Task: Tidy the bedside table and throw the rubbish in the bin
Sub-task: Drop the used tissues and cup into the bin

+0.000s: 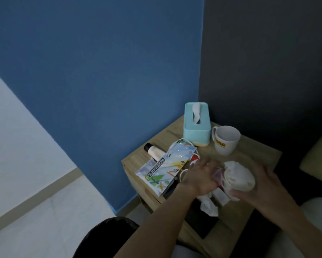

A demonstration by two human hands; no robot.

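Observation:
On the wooden bedside table (257,155) my right hand (262,185) is closed around a crumpled white wad of tissue (238,176). My left hand (201,175) presses against the wad's left side, fingers on a pinkish wrapper (218,175). More crumpled tissue (208,204) and a small white packet (220,196) lie just below the hands. A printed scissors package (167,169) lies flat to the left, with a white tube with a black cap (154,150) behind it. A black bin bag edge (108,231) shows at the bottom, beside the table.
A teal tissue box (196,125) stands at the table's back corner, a white mug (225,139) right of it. A small red and white object (194,158) lies by the package. Blue wall lies behind, dark wall to the right, and a cushion (318,159) at the far right.

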